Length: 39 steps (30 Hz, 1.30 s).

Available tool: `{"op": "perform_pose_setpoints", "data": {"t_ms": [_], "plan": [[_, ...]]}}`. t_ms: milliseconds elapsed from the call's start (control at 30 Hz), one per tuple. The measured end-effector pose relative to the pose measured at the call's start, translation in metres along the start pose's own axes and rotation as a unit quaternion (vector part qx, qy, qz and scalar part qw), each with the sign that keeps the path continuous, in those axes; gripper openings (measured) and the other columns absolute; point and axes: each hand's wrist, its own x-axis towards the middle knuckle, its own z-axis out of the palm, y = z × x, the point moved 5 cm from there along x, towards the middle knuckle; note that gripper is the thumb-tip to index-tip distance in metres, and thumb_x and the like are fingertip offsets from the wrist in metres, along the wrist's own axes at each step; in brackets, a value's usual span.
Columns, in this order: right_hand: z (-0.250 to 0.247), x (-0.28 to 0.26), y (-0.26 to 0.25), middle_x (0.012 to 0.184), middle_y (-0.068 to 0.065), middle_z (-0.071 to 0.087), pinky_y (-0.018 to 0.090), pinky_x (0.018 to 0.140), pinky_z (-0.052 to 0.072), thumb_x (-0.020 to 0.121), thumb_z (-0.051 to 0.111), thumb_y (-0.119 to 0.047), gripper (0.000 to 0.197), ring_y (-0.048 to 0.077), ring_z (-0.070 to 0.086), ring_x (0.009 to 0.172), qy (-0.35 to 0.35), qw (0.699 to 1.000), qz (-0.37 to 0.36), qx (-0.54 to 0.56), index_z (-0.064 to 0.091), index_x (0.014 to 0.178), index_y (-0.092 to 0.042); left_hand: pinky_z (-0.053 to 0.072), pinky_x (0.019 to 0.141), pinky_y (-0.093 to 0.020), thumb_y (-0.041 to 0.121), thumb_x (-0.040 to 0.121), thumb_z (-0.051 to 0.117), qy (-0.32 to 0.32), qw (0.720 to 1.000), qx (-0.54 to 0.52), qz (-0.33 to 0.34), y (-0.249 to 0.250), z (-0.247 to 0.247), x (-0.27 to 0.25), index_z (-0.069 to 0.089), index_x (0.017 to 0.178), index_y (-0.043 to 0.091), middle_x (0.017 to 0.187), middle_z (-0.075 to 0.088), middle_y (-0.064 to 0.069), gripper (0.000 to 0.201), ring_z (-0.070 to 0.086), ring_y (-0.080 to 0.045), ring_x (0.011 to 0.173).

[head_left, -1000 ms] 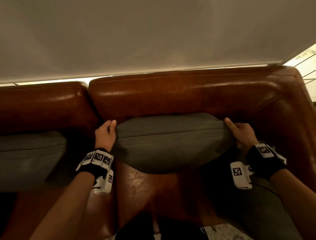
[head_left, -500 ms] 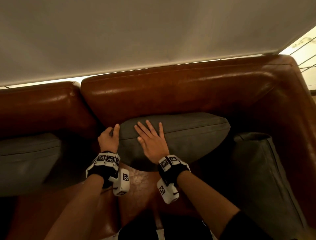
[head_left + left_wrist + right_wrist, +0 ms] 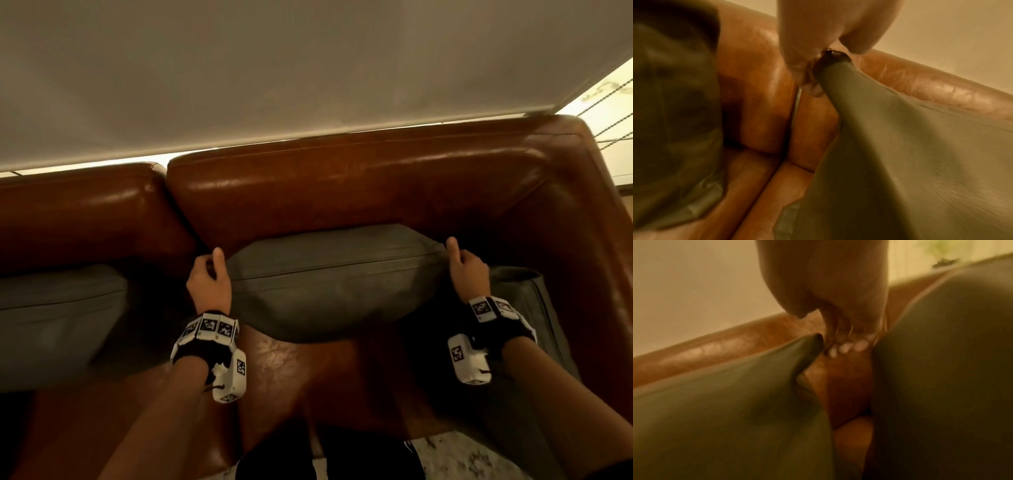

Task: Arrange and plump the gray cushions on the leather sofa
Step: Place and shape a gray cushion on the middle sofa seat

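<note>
A gray cushion [image 3: 329, 284] leans upright against the backrest of the brown leather sofa [image 3: 342, 185]. My left hand [image 3: 209, 281] pinches its upper left corner; in the left wrist view the thumb and fingers [image 3: 807, 76] clamp the cushion's corner [image 3: 836, 65]. My right hand [image 3: 466, 270] holds the upper right corner, its fingertips [image 3: 846, 347] curled at the cushion's corner [image 3: 809, 345]. A second gray cushion [image 3: 58, 318] stands at the left. A third gray cushion [image 3: 527, 308] lies against the right armrest, partly behind my right wrist.
The leather seat [image 3: 294, 377] in front of the held cushion is bare. A pale wall [image 3: 274, 68] rises behind the sofa. The right armrest [image 3: 582, 212] closes off that side. Light patterned floor [image 3: 462, 455] shows below the seat edge.
My right hand left the cushion's front face, where it lay flat, and returned to grip the upper right corner. The left hand stayed at the left corner.
</note>
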Motion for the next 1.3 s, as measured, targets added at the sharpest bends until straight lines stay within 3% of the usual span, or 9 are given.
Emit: {"op": "perform_pose_setpoints", "data": {"t_ms": [367, 500, 567, 667, 733, 800, 933, 1033, 1300], "plan": [[-0.022, -0.013, -0.019, 0.077, 0.008, 0.052, 0.029, 0.070, 0.031, 0.097, 0.040, -0.037, 0.038, 0.024, 0.050, 0.080, 0.013, 0.999, -0.013, 0.038, 0.054, 0.086, -0.004, 0.039, 0.073, -0.042, 0.033, 0.098, 0.038, -0.028, 0.998, 0.054, -0.018, -0.003, -0.019, -0.004, 0.056, 0.085, -0.012, 0.089, 0.060, -0.035, 0.050, 0.057, -0.045, 0.088], [-0.004, -0.011, -0.021, 0.077, 0.013, 0.051, 0.032, 0.068, 0.032, 0.099, 0.037, -0.036, 0.042, 0.029, 0.050, 0.080, 0.003, 1.000, -0.003, 0.008, 0.051, 0.088, 0.002, 0.041, 0.091, -0.048, 0.037, 0.097, 0.037, 0.049, 0.987, 0.148, -0.029, 0.007, -0.003, -0.010, 0.051, 0.116, 0.005, 0.117, 0.057, -0.022, 0.040, 0.052, -0.037, 0.112], [0.001, -0.010, -0.022, 0.087, 0.022, 0.057, 0.035, 0.068, 0.035, 0.099, 0.036, -0.036, 0.045, 0.035, 0.054, 0.085, 0.013, 1.000, -0.007, 0.000, 0.053, 0.094, 0.006, 0.032, 0.104, -0.054, 0.033, 0.094, 0.038, 0.080, 0.973, 0.191, 0.100, 0.051, 0.024, -0.038, 0.044, 0.130, 0.015, 0.135, 0.048, -0.011, 0.041, 0.042, -0.030, 0.129], [0.003, -0.011, -0.021, 0.102, 0.028, 0.059, 0.036, 0.070, 0.036, 0.099, 0.036, -0.034, 0.045, 0.042, 0.056, 0.095, 0.026, 0.999, -0.021, -0.020, 0.052, 0.098, 0.008, 0.020, 0.114, -0.056, 0.038, 0.098, 0.013, -0.122, 0.904, 0.175, 0.369, 0.139, 0.108, -0.123, 0.032, 0.143, 0.019, 0.153, 0.031, -0.002, 0.052, 0.024, -0.021, 0.144], [0.001, -0.012, -0.019, 0.102, 0.031, 0.059, 0.036, 0.071, 0.035, 0.099, 0.036, -0.032, 0.045, 0.044, 0.056, 0.097, 0.031, 0.999, -0.034, -0.026, 0.053, 0.098, 0.010, 0.005, 0.117, -0.056, 0.044, 0.096, 0.001, -0.337, 0.813, 0.226, 0.418, 0.154, 0.160, -0.169, 0.013, 0.149, 0.025, 0.158, 0.014, 0.004, 0.057, 0.007, -0.016, 0.147], [-0.003, -0.010, -0.012, 0.101, 0.032, 0.059, 0.038, 0.071, 0.037, 0.099, 0.038, -0.031, 0.045, 0.044, 0.056, 0.095, 0.025, 0.999, -0.029, -0.028, 0.053, 0.097, 0.011, -0.006, 0.115, -0.061, 0.041, 0.099, 0.014, -0.347, 0.763, 0.303, 0.453, 0.130, 0.170, -0.161, 0.006, 0.148, 0.034, 0.159, 0.009, 0.008, 0.050, 0.002, -0.016, 0.148], [-0.005, -0.008, -0.009, 0.104, 0.033, 0.058, 0.040, 0.074, 0.039, 0.098, 0.038, -0.033, 0.047, 0.044, 0.055, 0.098, -0.004, 1.000, -0.010, -0.027, 0.053, 0.100, 0.012, -0.012, 0.110, -0.058, 0.035, 0.094, 0.021, -0.167, 0.838, 0.387, 0.347, 0.017, 0.090, -0.050, 0.020, 0.145, 0.034, 0.156, 0.021, -0.001, 0.051, 0.018, -0.027, 0.145], [-0.005, -0.017, -0.023, 0.102, 0.032, 0.059, 0.039, 0.075, 0.038, 0.098, 0.039, -0.032, 0.045, 0.043, 0.055, 0.098, 0.002, 0.999, -0.030, 0.010, 0.054, 0.101, 0.010, -0.001, 0.107, -0.069, 0.030, 0.096, 0.036, -0.026, 0.929, 0.359, 0.089, -0.051, -0.006, 0.001, 0.033, 0.143, 0.014, 0.151, 0.026, -0.021, 0.050, 0.019, -0.040, 0.142], [-0.014, -0.040, -0.014, 0.109, 0.024, 0.064, 0.036, 0.090, 0.042, 0.090, 0.055, -0.039, 0.048, 0.037, 0.057, 0.108, 0.032, 0.998, 0.014, 0.056, 0.060, 0.109, 0.005, 0.041, 0.097, -0.042, 0.033, 0.089, 0.057, -0.078, 0.995, 0.047, -0.030, -0.029, -0.008, -0.033, 0.054, 0.120, -0.007, 0.118, 0.060, -0.029, 0.050, 0.054, -0.041, 0.113]]}}
